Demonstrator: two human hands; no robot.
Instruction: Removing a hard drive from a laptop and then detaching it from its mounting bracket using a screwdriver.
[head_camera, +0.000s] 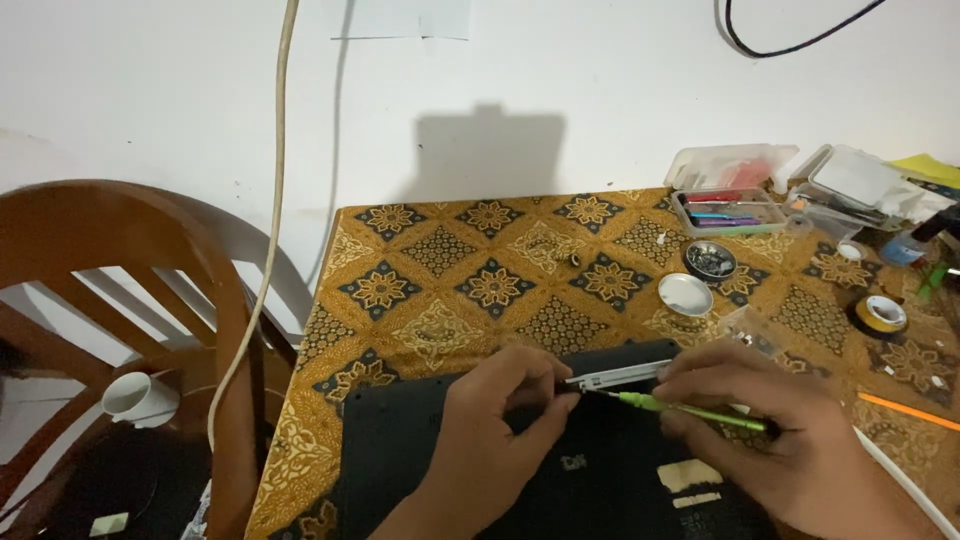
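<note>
Two hands work on a black laptop base (520, 460) lying at the near edge of the patterned tablecloth (450, 290), the right hand (790, 430) pinching a green screwdriver (690, 408) whose tip meets a grey strip (620, 376) on the base's far edge, the left hand (490, 440) steadying that strip with curled fingertips, round tins (686, 294) beyond the base.

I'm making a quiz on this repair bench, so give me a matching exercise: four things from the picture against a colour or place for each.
Things:
1. screwdriver
2. roll of tape
3. white cup
4. round lid

Descriptions:
A. on the chair seat
B. green, in the right hand
C. white, beside a tin of small parts
D. yellow-brown, near the table's right edge

Pairs: 1-B, 2-D, 3-A, 4-C
</note>
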